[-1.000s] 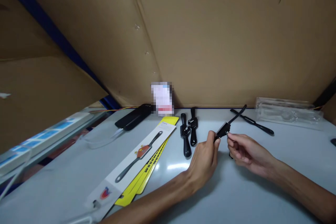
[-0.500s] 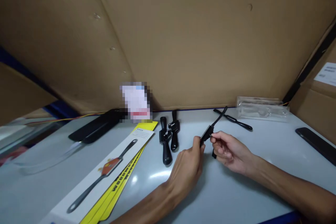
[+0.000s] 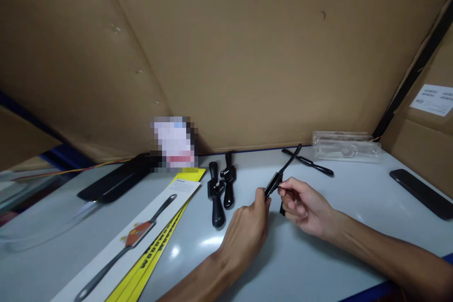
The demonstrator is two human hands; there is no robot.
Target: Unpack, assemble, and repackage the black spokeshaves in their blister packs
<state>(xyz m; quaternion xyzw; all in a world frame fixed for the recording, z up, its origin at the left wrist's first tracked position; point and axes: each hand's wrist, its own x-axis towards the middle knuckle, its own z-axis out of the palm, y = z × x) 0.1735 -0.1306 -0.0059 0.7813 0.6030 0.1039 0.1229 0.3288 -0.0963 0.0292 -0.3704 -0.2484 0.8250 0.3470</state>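
Note:
A black spokeshave [image 3: 273, 184] is held tilted above the table. My left hand [image 3: 246, 226] is closed round its near handle, while its far handle points up and away. With thumb and forefinger pinched, my right hand [image 3: 304, 205] grips at the side of the spokeshave's body; the small part between the fingertips is hidden. A small black piece [image 3: 282, 207] shows beneath the curled fingers of that hand. To the left, two more black spokeshaves [image 3: 216, 200] lie side by side on the table. Another slim black spokeshave [image 3: 313, 164] rests beyond my right hand.
Printed cards with yellow backs [image 3: 155, 240] lie at the left. Behind them are a black flat object [image 3: 113, 181] and a blurred-out upright item [image 3: 176, 144]. Clear plastic trays [image 3: 348, 148] sit at the back right, near a black oblong object [image 3: 421, 193]. Cardboard [image 3: 240, 56] walls the back.
The whole view has shifted a little, so things sit slightly farther left. Both hands keep their hold on the spokeshave, with only slight movement at the right fingertips.

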